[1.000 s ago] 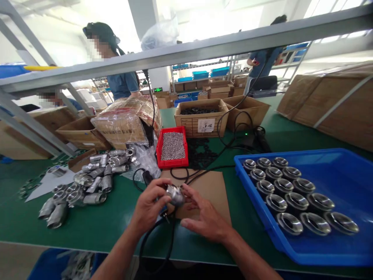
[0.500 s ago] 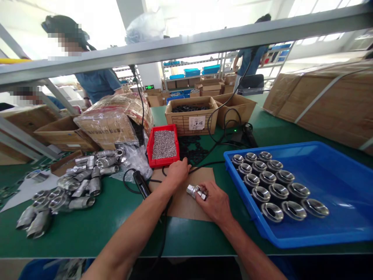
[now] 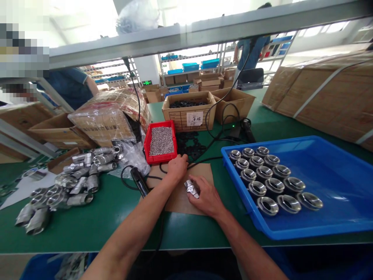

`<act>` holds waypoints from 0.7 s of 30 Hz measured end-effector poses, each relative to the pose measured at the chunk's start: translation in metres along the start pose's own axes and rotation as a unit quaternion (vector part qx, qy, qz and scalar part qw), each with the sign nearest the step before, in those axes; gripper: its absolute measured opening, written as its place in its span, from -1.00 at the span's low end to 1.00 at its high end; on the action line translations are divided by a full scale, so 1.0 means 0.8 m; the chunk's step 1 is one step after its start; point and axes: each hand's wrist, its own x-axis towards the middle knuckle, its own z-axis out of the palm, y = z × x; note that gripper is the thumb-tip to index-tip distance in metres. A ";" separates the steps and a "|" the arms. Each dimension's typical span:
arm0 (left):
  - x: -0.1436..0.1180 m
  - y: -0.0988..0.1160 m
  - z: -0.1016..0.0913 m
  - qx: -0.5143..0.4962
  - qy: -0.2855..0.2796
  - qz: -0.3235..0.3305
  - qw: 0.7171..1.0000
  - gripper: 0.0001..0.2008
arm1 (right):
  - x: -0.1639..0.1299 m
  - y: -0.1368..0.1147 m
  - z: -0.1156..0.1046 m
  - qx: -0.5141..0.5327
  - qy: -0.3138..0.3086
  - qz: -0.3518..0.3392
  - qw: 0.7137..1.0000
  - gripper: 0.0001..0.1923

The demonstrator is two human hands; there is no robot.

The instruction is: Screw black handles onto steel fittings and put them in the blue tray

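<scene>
At the far left a heap of steel fittings [image 3: 67, 182] lies on the green bench [image 3: 96, 221], with a wrapped carton [image 3: 105, 120] behind it. A black driver [image 3: 140, 182] with its cable rests just left of the brown card [image 3: 180, 198] where the person works.

The left hand [image 3: 177, 166] reaches forward to the near lip of the red bin [image 3: 160, 141] of small screws; its fingers curl down at the bin's edge, and it cannot be told whether they pinch anything. Black rings [image 3: 192, 146] are scattered just beyond it.

The right hand [image 3: 205, 196] rests on the card, closed around a small steel part [image 3: 190, 187], whose free end pokes out toward the left and slightly away. So the part lies just right of and nearer than the left hand, the two hands close but apart, and the part's long axis points roughly toward the bin. The right hand is the nearer to the part; the left is the nearer to the screws.

To the right a blue tray [image 3: 335, 182] holds rows of steel cups [image 3: 268, 175] in its left portion. Cartons [image 3: 189, 111] stand at the back of the bench, a steel rail crosses overhead, and other workers stand farther off among shelving.
</scene>
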 end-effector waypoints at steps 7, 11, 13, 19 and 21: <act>-0.029 -0.009 -0.026 -0.224 0.054 -0.007 0.973 -0.68 | -0.002 -0.004 -0.026 0.009 -0.076 0.050 0.996 -0.65; -0.084 -0.026 -0.035 -0.346 0.034 -0.039 0.937 -0.78 | 0.003 0.008 -0.034 0.062 -0.154 -0.034 0.985 -0.61; -0.114 -0.034 -0.031 -0.394 0.024 -0.060 0.917 -0.75 | 0.009 0.021 -0.026 0.073 -0.161 -0.038 0.984 -0.56; -0.162 -0.037 -0.023 -0.511 0.008 -0.107 0.853 -0.68 | 0.007 0.027 -0.005 0.134 -0.118 -0.027 0.984 -0.57; -0.164 -0.035 -0.021 -0.537 0.003 -0.116 0.836 -0.67 | 0.003 0.019 0.000 0.134 -0.113 -0.016 0.984 -0.50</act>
